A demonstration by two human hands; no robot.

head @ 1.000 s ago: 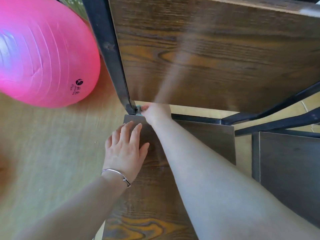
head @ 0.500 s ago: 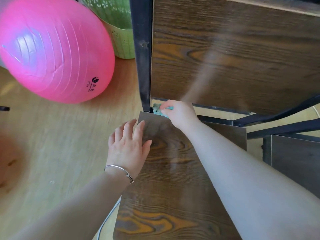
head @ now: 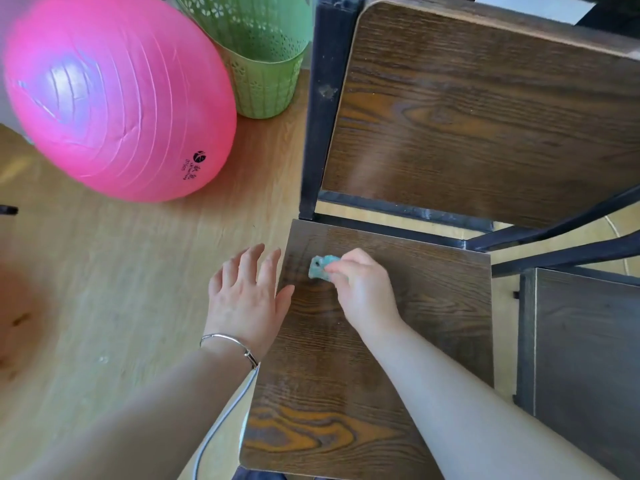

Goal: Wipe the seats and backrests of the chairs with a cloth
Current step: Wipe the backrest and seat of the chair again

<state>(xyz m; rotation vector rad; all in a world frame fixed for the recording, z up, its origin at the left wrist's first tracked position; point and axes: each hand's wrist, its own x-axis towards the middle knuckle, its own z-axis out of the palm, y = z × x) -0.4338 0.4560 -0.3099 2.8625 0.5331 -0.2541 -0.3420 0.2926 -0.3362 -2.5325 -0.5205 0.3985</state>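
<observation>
On the seat [head: 398, 341], right hand [head: 363, 289] fingers [head: 341, 268] pinched the cloth [head: 320, 266]. Left hand [head: 247, 299] lay spread flat over the seat's edge.

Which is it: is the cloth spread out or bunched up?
Bunched up: the teal cloth is a small wad pinched in the right hand over the chair seat.

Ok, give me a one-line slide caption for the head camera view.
Right hand presses a teal cloth on the chair seat, left hand open at its edge.
</observation>
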